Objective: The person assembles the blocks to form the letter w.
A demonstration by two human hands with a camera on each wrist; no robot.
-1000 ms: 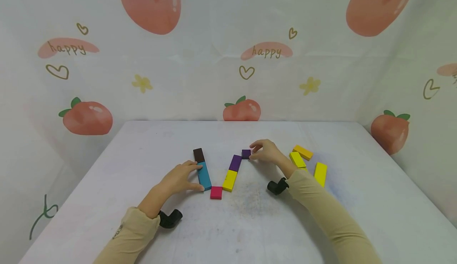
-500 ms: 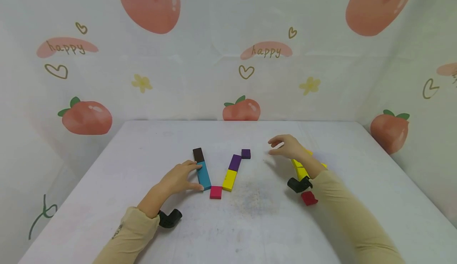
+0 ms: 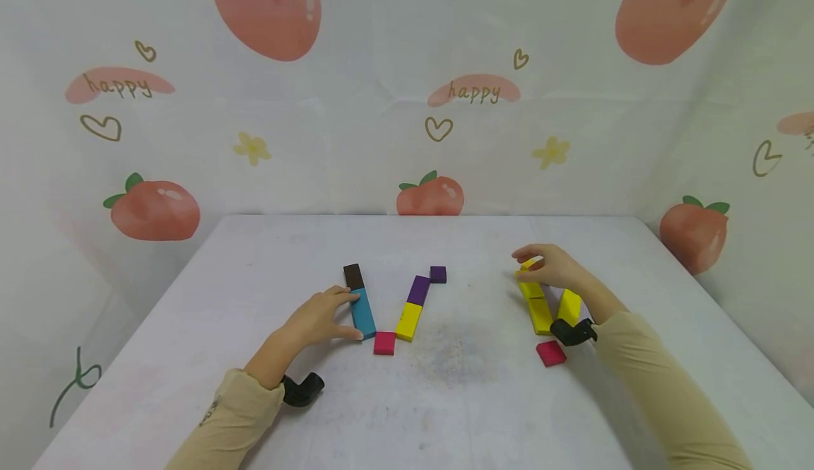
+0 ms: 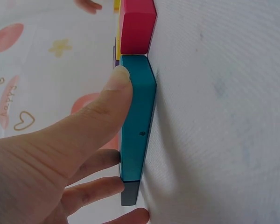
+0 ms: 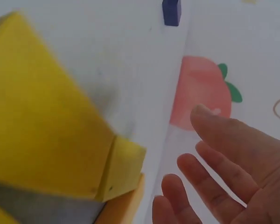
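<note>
My left hand (image 3: 321, 319) lies left of a teal block (image 3: 364, 313), thumb and fingertips touching its edge. In the left wrist view the thumb (image 4: 113, 95) presses the teal block (image 4: 137, 116), with a pink square (image 4: 137, 25) at one end and a brown block (image 4: 129, 193) at the other. The brown block (image 3: 353, 275), pink square (image 3: 384, 343), a yellow block (image 3: 409, 320), a purple block (image 3: 419, 290) and a small purple square (image 3: 437, 274) form a zigzag. My right hand (image 3: 550, 265) hovers over several yellow blocks (image 3: 540, 314), fingers (image 5: 224, 158) spread and holding nothing.
A red square (image 3: 550, 353) lies alone near my right wrist. The white table (image 3: 445, 413) ends at a peach-printed cloth backdrop (image 3: 407, 102) behind and on both sides. Yellow blocks (image 5: 46, 130) fill the right wrist view, with the purple square (image 5: 171, 11) far off.
My right hand let go of the small purple square and moved right to above the yellow blocks, uncovering the red square. The left hand has stayed on the teal block.
</note>
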